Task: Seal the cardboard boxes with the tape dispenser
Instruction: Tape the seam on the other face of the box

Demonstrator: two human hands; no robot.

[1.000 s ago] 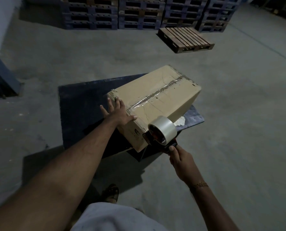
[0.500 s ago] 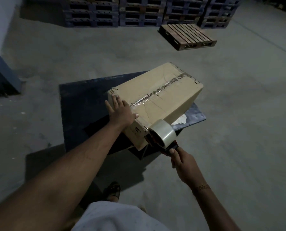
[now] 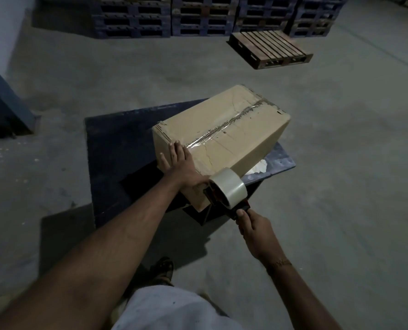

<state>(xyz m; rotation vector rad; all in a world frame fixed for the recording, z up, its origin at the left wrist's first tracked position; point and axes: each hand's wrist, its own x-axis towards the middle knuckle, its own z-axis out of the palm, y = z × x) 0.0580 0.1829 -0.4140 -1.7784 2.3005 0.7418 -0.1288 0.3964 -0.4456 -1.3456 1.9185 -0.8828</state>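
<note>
A brown cardboard box point(image 3: 231, 129) lies on a dark low platform point(image 3: 117, 144), with clear tape running along its top seam. My left hand point(image 3: 182, 163) presses flat with straight fingers on the box's near end, over the end of the tape. My right hand point(image 3: 255, 229) grips the handle of the tape dispenser point(image 3: 226, 190), whose pale tape roll sits against the box's near lower corner.
A wooden pallet point(image 3: 270, 48) lies on the concrete floor at the back right. Stacks of dark blue pallets point(image 3: 198, 17) line the far wall. A white scrap point(image 3: 257, 167) lies on the platform beside the box. My sandalled foot point(image 3: 162, 270) stands below.
My left hand has slid from the box's left top corner rightward and down onto the near end, next to the tape roll. The dispenser has stayed at the near corner.
</note>
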